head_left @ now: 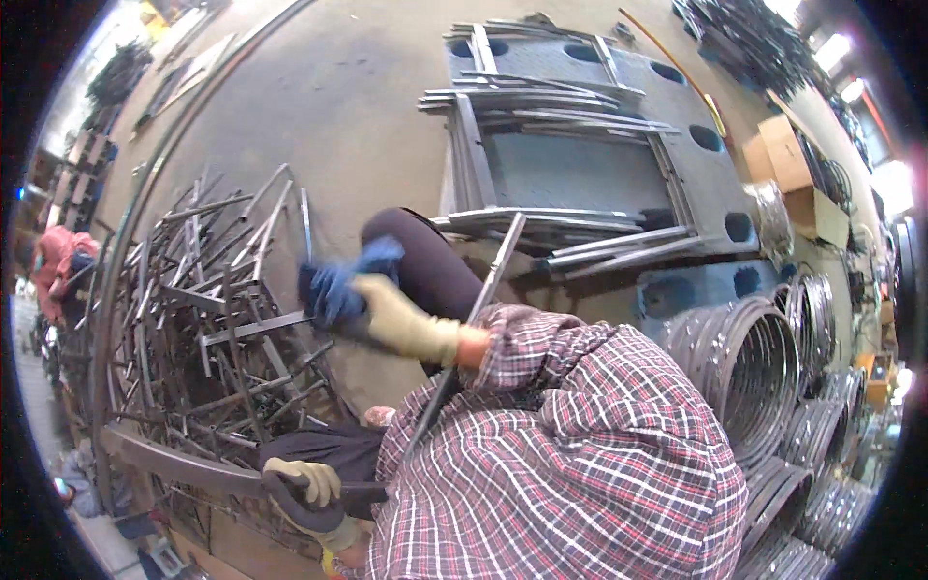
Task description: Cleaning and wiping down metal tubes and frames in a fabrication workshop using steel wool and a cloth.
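My right hand (401, 319), in a cream work glove, is closed around a crumpled blue cloth (343, 290); both are smeared by motion. It is above the right edge of a pile of steel pieces (227, 319). Lower down, my gloved left hand (311, 491) wraps its fingers round a dark flat metal bar (184, 462). That bar appears to meet a long dark bar (145, 203) that curves up the left side. A grey steel tube (498, 263) slants across my lap, passing beneath my right forearm.
Stacked steel tubes and frames (570, 227) lie on a blue-grey plate with oval holes (710, 193) ahead. Coils of metal hoops (744, 367) stand at right. Cardboard boxes (783, 155) sit beyond them. A person in a pink top (63, 271) is at the far left.
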Tool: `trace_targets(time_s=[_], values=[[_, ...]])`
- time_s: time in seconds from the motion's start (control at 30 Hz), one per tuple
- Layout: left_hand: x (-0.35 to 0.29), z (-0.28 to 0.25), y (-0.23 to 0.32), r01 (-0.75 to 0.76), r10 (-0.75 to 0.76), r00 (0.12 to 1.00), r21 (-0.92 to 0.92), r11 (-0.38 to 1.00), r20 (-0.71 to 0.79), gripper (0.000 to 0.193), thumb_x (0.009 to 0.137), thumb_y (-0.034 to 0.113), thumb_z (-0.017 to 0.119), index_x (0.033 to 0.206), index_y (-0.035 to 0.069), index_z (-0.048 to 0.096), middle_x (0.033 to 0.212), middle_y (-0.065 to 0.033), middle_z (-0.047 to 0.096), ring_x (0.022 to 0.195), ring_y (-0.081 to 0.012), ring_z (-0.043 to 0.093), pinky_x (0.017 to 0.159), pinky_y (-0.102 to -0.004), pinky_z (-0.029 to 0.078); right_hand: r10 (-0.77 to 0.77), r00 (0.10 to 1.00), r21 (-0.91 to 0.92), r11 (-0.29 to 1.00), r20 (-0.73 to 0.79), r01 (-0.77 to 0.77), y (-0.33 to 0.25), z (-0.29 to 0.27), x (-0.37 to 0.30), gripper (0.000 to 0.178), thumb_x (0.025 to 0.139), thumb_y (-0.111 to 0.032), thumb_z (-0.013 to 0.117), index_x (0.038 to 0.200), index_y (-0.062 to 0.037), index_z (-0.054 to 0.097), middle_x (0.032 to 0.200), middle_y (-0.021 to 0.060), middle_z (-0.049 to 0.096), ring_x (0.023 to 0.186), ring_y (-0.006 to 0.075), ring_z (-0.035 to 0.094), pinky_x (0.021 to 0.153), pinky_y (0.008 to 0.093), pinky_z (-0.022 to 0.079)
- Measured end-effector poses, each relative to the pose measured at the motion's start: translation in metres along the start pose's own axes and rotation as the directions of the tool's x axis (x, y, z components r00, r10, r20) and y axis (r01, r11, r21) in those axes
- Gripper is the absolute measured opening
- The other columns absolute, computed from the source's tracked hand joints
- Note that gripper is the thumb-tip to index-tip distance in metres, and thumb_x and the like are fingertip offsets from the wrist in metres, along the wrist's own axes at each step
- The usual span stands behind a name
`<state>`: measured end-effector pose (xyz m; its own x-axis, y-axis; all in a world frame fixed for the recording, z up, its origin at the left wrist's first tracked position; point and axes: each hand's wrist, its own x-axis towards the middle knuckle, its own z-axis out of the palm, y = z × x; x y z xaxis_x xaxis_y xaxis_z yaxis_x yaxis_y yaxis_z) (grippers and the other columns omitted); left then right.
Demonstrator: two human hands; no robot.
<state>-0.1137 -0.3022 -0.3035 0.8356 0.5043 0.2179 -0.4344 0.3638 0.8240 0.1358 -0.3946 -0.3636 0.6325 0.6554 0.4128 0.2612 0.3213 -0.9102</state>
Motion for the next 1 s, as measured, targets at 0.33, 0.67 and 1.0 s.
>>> trace_targets(time_s=[0.33, 0.67, 1.0], values=[[0.002, -0.009, 0.004, -0.020, 0.020, 1.000, 0.005, 1.000, -0.009, 0.038, 0.105, 0.033, 0.033, 0.078, 0.007, 0.039, 0.049, 0.0011, 0.034, 0.034, -0.0064, 0.031, 0.031, -0.0190, 0.023, -0.001, 0.661, 0.018, 1.000, 0.751, -0.019, -0.025, 0.063, -0.054, 0.040, 0.068, -0.008, 0.066, 0.107, -0.0025, 0.061, 0.098, 0.0221, 0.066, 0.093, 0.0404, 0.062, 0.080, 0.0442, 0.049], [0.052, 0.002, 0.061, -0.205, 0.214, 0.959, -0.069, 0.976, 0.183, 0.035, 0.104, 0.037, 0.037, 0.083, 0.009, 0.039, 0.051, 0.0006, 0.040, 0.038, -0.0089, 0.038, 0.036, -0.0244, 0.033, -0.172, 0.466, -0.259, 0.644, 0.868, 0.719, -0.057, 0.065, -0.029, 0.037, 0.072, -0.017, 0.065, 0.108, -0.0083, 0.062, 0.106, 0.0080, 0.060, 0.102, 0.0243, 0.058, 0.086, 0.0379, 0.048], [0.106, 0.038, 0.120, 0.024, 0.050, 0.939, -0.209, 0.978, 0.341, 0.027, 0.103, 0.034, 0.039, 0.108, 0.012, 0.052, 0.063, 0.0058, 0.037, 0.048, -0.0065, 0.036, 0.044, -0.0250, 0.032, -0.427, 0.551, -0.223, 0.608, 0.717, 0.762, -0.075, 0.057, 0.002, 0.033, 0.082, -0.023, 0.057, 0.109, -0.0070, 0.064, 0.119, 0.0150, 0.057, 0.103, 0.0332, 0.054, 0.081, 0.0437, 0.048]])
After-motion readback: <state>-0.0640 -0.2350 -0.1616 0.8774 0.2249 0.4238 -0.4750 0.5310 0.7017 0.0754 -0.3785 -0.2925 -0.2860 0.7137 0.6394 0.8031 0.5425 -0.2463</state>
